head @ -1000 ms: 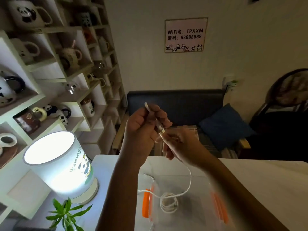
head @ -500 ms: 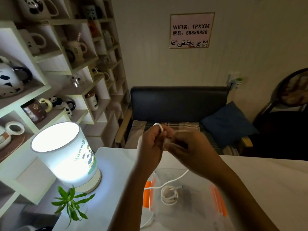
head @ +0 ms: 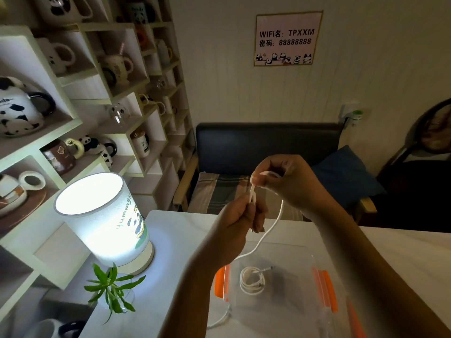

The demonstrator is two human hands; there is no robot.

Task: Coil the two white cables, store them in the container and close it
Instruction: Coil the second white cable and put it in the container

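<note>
My left hand (head: 244, 213) pinches a small loop of the white cable (head: 272, 228) above the table. Just above and to the right, my right hand (head: 290, 181) holds the top of the same loop between thumb and fingers. The cable's free length hangs down in a curve and passes behind my left forearm. Below, a clear container (head: 305, 254) with orange latches stands open on the table. A second white cable (head: 252, 280), coiled, lies on its bottom.
A lit cylindrical lamp (head: 102, 215) with a panda print stands at the table's left corner, a small green plant (head: 112, 289) in front of it. Shelves of panda mugs (head: 73, 93) fill the left wall. A dark sofa (head: 266, 145) sits behind the white table (head: 402, 252).
My hands dropped from eye level toward the table and the view tilted down. My right hand drew up and right, forming a loop of cable above my left hand.
</note>
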